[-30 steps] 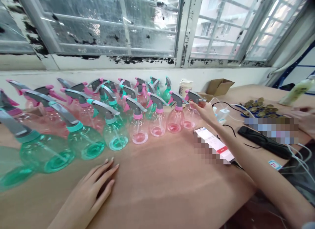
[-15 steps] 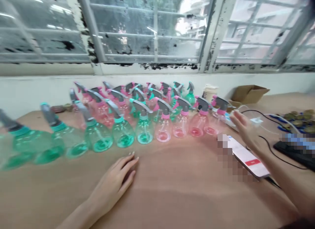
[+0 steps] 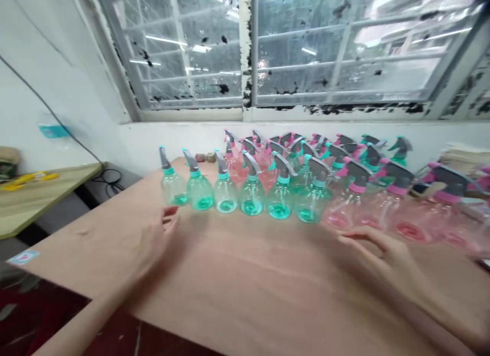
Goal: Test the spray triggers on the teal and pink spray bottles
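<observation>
Head view: Six green spray bottles [image 3: 251, 197] stand upright in a front row on the table [image 3: 229, 274], from near the far left corner toward the middle. Pink spray bottles [image 3: 346, 205] continue this row toward the right edge. Mixed pink and green bottles stand behind, along the far edge by the wall [image 3: 184, 134].

The left hand [image 3: 158, 236] is blurred, its fingers loosely curled and slightly parted; it is nearest to the leftmost green bottle. The right hand [image 3: 383, 251] is in front of the pink bottles, fingers bent toward the thumb; whether the fingertips meet or pinch anything cannot be told.

A sticker [image 3: 23, 257] is located at the near left corner.
</observation>
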Motion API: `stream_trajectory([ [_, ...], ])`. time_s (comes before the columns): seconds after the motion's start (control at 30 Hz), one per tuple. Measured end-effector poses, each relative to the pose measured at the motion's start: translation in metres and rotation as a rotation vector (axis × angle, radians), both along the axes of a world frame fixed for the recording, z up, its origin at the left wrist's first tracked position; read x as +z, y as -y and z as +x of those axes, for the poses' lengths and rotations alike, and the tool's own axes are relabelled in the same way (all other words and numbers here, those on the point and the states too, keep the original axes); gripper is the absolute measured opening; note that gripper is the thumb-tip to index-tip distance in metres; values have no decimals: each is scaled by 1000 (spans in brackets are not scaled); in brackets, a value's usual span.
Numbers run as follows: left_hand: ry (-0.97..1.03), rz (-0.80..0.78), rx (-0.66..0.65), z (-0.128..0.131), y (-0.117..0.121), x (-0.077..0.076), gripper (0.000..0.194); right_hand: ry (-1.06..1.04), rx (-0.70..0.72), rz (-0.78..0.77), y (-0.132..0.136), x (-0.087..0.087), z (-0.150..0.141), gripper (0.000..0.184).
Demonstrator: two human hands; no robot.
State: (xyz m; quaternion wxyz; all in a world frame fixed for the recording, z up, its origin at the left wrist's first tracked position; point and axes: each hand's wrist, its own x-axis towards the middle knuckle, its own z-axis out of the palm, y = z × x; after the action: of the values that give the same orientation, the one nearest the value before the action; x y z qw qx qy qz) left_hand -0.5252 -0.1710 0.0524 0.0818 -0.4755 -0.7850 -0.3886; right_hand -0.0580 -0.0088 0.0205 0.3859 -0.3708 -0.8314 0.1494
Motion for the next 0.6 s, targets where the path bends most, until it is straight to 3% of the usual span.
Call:
stream_trajectory([
  [0.13, 46, 61, 120, -26, -2, 19, 37, 82, 295, -25, 33, 5, -67, 17],
  [0.3, 15, 120, 150, -41, -22, 32, 43, 162, 531, 30, 59, -1, -99, 12],
  [0.5, 6, 84, 126, -58, -53, 36, 66, 262, 513, 38, 70, -10, -89, 14],
  [0.6, 48, 51, 119, -68, -64, 37, 58, 259, 452, 62, 71, -10, -77, 15],
])
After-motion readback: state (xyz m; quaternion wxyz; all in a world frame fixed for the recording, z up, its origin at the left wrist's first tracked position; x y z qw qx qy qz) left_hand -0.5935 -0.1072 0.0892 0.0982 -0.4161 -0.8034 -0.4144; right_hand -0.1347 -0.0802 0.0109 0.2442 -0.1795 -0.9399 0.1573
